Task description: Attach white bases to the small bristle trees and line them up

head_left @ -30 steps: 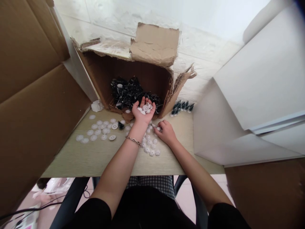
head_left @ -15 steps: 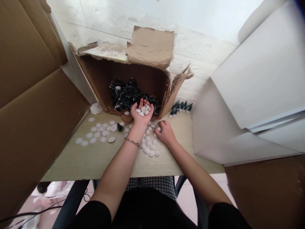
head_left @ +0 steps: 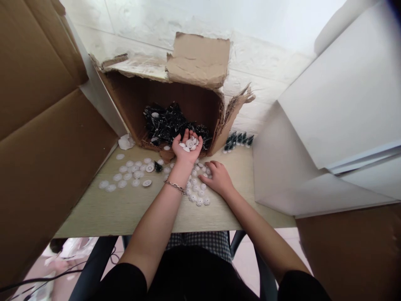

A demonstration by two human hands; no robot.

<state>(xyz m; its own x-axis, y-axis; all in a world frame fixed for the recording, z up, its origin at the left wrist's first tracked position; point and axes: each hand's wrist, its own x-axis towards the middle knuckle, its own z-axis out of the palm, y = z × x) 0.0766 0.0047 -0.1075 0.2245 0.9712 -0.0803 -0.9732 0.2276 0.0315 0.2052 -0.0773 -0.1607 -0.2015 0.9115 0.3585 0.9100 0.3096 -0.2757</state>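
My left hand [head_left: 187, 155] is cupped palm up at the front of the torn cardboard box, cradling a small heap of white round bases [head_left: 191, 143]. On the table to its right, my right hand [head_left: 218, 177] is palm down, thumb and fingers apart. Its fingertips are at a cluster of white bases [head_left: 199, 193] standing in rough rows; whether they touch any is hard to tell. Flatter white discs [head_left: 126, 177] are spread on the left of the table. A single small green bottle-brush tree [head_left: 158, 167] lies beside them.
The open cardboard box [head_left: 197, 75] holds a dark pile of little trees [head_left: 167, 121]. Several trees with white bases [head_left: 239, 139] stand right of it. Large cardboard [head_left: 46, 159] borders the left, white boxes [head_left: 341, 96] the right. Crumpled white paper [head_left: 126, 142] sits by the box.
My right hand's fingers have opened, with the thumb moving left and down away from the fingertips. My left hand stays in place with its white bases.
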